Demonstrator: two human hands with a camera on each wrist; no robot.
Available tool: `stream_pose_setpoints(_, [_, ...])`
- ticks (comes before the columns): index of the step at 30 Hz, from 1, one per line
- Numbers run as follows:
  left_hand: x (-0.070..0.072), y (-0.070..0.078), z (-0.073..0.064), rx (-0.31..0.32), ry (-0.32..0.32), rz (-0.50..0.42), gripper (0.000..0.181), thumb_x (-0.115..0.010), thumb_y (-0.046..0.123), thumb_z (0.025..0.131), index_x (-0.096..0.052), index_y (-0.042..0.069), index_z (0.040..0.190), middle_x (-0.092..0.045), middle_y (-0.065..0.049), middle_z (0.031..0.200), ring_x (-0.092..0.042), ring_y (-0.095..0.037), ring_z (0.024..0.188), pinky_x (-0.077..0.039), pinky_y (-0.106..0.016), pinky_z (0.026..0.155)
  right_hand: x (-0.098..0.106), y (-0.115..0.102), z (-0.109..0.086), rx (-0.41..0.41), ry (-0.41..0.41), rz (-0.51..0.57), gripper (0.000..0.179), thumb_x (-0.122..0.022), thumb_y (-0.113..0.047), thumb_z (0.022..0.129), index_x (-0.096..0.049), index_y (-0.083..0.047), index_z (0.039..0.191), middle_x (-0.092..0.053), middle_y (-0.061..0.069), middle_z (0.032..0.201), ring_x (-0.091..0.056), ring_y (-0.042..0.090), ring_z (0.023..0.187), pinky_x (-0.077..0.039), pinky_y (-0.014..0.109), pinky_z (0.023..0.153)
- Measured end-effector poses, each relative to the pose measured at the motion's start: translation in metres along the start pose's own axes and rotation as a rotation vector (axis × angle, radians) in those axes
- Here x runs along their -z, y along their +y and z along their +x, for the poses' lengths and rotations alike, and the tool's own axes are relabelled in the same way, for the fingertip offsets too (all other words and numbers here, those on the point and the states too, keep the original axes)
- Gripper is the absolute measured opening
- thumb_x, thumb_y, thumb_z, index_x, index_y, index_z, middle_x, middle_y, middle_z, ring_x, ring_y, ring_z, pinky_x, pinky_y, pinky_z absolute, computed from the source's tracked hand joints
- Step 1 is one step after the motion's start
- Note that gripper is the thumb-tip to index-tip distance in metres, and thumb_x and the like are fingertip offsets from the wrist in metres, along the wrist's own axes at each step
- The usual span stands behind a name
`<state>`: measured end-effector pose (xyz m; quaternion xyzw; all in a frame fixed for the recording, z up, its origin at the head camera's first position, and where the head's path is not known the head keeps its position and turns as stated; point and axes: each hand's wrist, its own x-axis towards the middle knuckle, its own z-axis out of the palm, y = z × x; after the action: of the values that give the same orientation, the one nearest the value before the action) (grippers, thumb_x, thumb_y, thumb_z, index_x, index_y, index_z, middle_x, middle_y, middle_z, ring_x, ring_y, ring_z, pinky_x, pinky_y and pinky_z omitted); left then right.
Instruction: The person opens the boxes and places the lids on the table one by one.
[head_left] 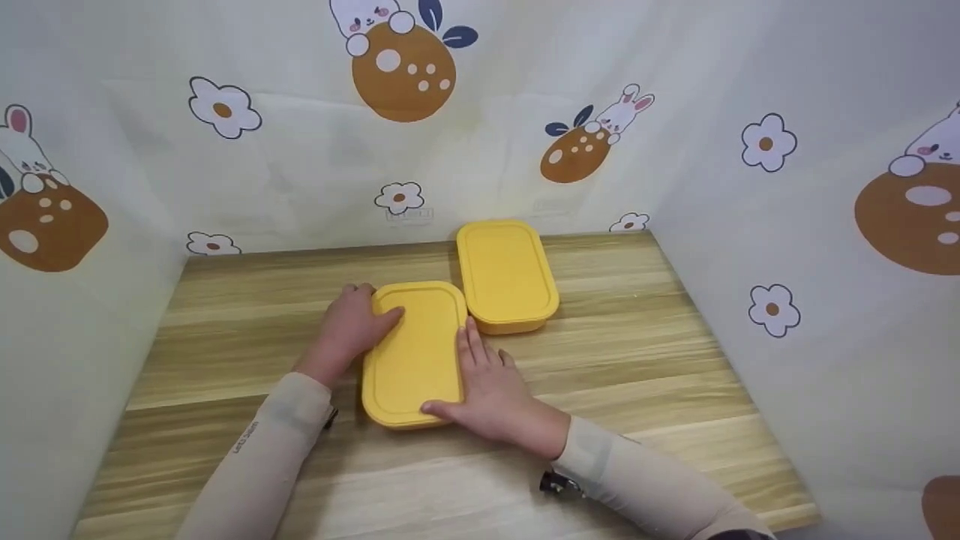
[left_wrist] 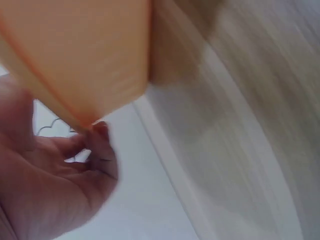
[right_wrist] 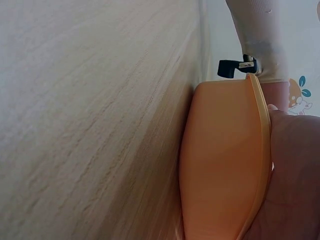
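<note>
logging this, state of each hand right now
Left hand: holding the nearer yellow, rounded-rectangular plastic box.
Right hand: open, resting against that box's edge.

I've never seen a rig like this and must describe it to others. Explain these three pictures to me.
There is no machine here: a person works with two bare hands. The widest picture comes from a camera on the head, looking forward and down. The other two come from wrist cameras, each close to its own hand's work. On the wood-grain table stand two yellow boxes. The left hand grips the nearer box, its thumb on top; the right hand rests along the opposite side. The farther box stands beyond, to the right.
</note>
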<state>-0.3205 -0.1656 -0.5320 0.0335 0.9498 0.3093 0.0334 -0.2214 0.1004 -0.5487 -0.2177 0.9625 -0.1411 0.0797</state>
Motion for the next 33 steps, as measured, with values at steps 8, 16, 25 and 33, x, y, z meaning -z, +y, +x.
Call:
stream_pose_setpoints(8, [-0.007, 0.005, -0.006, -0.011, 0.063, 0.091, 0.079, -0.071, 0.054, 0.106, -0.056, -0.017, 0.137, -0.058, -0.032, 0.127, -0.067, -0.045, 0.107, -0.058, -0.059, 0.099, 0.001, 0.001, 0.0, 0.001, 0.01, 0.008, 0.138, -0.043, -0.1, 0.089, -0.005, -0.001, 0.176, 0.005, 0.017, 0.184, -0.009, 0.031, 0.169, -0.026, 0.064, 0.13])
stream_pose_setpoints(16, [-0.009, 0.012, -0.011, -0.053, 0.14, 0.218, 0.079, -0.071, 0.054, 0.106, -0.057, -0.021, 0.128, -0.06, -0.036, 0.118, -0.071, -0.051, 0.1, -0.062, -0.06, 0.091, 0.0, 0.001, 0.001, 0.006, 0.002, -0.004, 0.138, -0.041, -0.1, 0.089, -0.004, 0.0, 0.176, 0.006, 0.018, 0.183, -0.007, 0.029, 0.17, -0.029, 0.062, 0.129])
stream_pose_setpoints(25, [-0.008, 0.01, -0.014, -0.047, 0.172, 0.208, 0.074, -0.074, 0.055, 0.104, -0.062, -0.016, 0.122, -0.062, -0.03, 0.112, -0.071, -0.047, 0.095, -0.062, -0.061, 0.084, 0.001, 0.0, -0.001, 0.017, 0.008, 0.012, 0.138, -0.044, -0.099, 0.089, -0.004, 0.002, 0.175, 0.006, 0.02, 0.183, -0.008, 0.03, 0.169, -0.033, 0.06, 0.127])
stream_pose_setpoints(33, [-0.001, 0.012, -0.014, -0.007, 0.149, 0.124, 0.073, -0.075, 0.052, 0.104, -0.06, -0.015, 0.131, -0.061, -0.03, 0.12, -0.068, -0.046, 0.103, -0.059, -0.06, 0.094, -0.002, 0.0, -0.001, 0.02, 0.008, 0.012, 0.139, -0.044, -0.1, 0.089, -0.003, 0.002, 0.175, 0.008, 0.02, 0.182, -0.007, 0.03, 0.169, -0.034, 0.059, 0.127])
